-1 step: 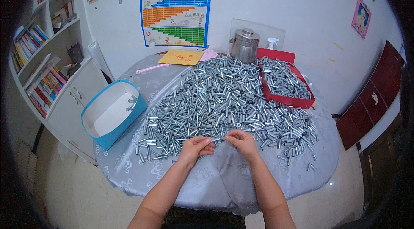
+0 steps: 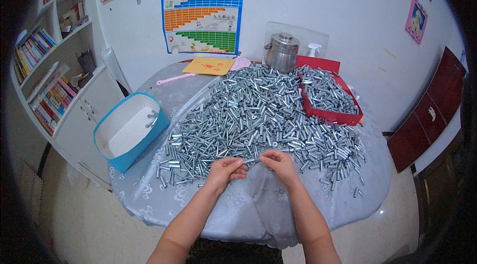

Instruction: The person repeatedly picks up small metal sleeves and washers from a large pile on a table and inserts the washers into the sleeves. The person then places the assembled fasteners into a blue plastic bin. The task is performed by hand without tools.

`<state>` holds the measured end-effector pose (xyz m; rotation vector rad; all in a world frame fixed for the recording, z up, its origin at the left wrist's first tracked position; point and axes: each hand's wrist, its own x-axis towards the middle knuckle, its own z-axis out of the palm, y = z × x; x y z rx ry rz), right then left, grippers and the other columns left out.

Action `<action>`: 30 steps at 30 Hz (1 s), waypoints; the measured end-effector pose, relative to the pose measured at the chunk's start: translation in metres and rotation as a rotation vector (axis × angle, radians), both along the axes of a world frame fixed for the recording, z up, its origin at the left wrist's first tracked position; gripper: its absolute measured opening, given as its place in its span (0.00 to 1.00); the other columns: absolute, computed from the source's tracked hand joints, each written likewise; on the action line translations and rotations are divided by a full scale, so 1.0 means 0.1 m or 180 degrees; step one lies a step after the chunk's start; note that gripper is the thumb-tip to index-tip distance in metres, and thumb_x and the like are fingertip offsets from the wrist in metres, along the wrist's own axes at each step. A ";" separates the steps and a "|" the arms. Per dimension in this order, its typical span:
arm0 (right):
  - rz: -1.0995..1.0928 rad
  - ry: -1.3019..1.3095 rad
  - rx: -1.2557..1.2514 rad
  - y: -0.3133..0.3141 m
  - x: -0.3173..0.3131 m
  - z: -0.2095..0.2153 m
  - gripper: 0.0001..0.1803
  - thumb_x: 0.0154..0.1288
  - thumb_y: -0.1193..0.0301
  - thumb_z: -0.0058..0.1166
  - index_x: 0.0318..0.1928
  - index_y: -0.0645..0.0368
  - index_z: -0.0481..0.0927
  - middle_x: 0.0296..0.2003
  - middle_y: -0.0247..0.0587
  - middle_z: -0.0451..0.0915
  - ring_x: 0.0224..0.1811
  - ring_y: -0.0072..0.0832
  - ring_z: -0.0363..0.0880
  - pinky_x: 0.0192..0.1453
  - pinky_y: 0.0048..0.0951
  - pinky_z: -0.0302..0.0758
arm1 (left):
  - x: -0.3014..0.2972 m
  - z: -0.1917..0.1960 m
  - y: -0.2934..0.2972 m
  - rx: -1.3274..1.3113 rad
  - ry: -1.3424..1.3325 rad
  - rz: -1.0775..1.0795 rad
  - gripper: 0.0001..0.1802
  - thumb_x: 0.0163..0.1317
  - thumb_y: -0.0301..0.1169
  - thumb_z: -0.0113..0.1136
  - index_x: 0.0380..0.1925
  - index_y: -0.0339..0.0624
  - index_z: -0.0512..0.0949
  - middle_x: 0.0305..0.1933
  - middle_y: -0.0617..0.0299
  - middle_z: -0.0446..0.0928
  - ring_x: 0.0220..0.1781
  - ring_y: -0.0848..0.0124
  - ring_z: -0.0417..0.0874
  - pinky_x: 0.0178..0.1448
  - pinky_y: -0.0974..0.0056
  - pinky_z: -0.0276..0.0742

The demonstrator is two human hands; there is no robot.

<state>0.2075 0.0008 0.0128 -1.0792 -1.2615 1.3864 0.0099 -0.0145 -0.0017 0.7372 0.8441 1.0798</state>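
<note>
Below the heap of metal pieces (image 2: pixel 238 115), the satiny, patterned grey tablecloth (image 2: pixel 223 222) lies bare to its curved edge, leaving elbow room. At the heap's front, the left hand (image 2: pixel 223 171) pinches a slim, shiny metal cylinder (image 2: pixel 251 161); the right hand (image 2: pixel 280 163) has its fingertips closed just beside one end, on what I can't tell. A white-lined blue box (image 2: pixel 143 145) stands left, a filled red box (image 2: pixel 332 116) right.

Slim silvery metal pc (image 2: pixel 252 161) held crosswise btwn hands (image 2: pixel 223 172), nr front of jumbled metal-pcs pile (image 2: pixel 248 115).
</note>
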 end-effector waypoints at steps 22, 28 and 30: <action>0.0049 -0.3002 0.2048 -0.02 -0.09 -0.16 0.11 0.52 0.70 0.53 0.37 0.55 0.79 0.32 0.40 0.74 0.40 0.38 0.71 0.44 0.35 0.68 | -0.06 -0.05 0.04 -0.0204 -0.0875 -0.0221 0.12 0.60 0.31 0.52 0.38 0.31 0.73 0.32 0.54 0.77 0.30 0.71 0.80 0.35 0.69 0.80; -0.0019 -0.3014 0.2067 -0.04 -0.10 -0.13 0.10 0.50 0.69 0.54 0.35 0.54 0.79 0.31 0.39 0.73 0.37 0.37 0.71 0.41 0.35 0.68 | -0.09 -0.05 0.06 -0.0228 -0.1417 -0.0134 0.10 0.61 0.29 0.50 0.35 0.32 0.73 0.31 0.55 0.77 0.28 0.73 0.80 0.34 0.71 0.80; 0.0016 -0.3061 0.2101 -0.03 -0.09 -0.13 0.09 0.50 0.69 0.54 0.34 0.55 0.79 0.31 0.38 0.73 0.37 0.36 0.71 0.41 0.35 0.68 | -0.09 -0.02 0.04 -0.0239 -0.1404 -0.0036 0.10 0.61 0.29 0.50 0.35 0.32 0.73 0.31 0.55 0.77 0.28 0.73 0.80 0.34 0.71 0.80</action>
